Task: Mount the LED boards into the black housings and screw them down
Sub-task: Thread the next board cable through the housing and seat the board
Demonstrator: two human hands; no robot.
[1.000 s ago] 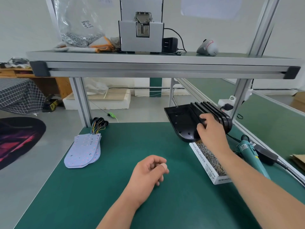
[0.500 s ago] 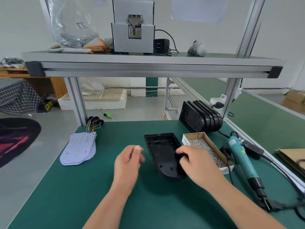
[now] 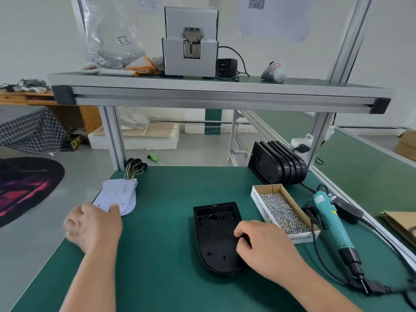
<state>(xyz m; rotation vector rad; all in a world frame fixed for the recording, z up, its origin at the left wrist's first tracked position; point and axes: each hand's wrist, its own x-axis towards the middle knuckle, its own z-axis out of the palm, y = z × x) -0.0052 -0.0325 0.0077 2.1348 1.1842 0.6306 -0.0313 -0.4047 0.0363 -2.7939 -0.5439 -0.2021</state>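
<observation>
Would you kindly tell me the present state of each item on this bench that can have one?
black housing: lying flat, open side up, no board inside.
LED boards: stacked, unmounted.
spare housings: standing on edge in a row.
screw box: open, filled with screws.
electric screwdriver: lying unheld.
left hand: touching the LED boards; grip unclear.
right hand: gripping the black housing's right edge.

- Black plastic housing (image 3: 215,237), rounded near end: flat, cavity up, about 5 o'clock of table centre.
- Row of matching black housings (image 3: 275,164): on edge, 2 o'clock.
- Stacked white LED boards (image 3: 122,191), coloured wires: flat, 10 o'clock.
</observation>
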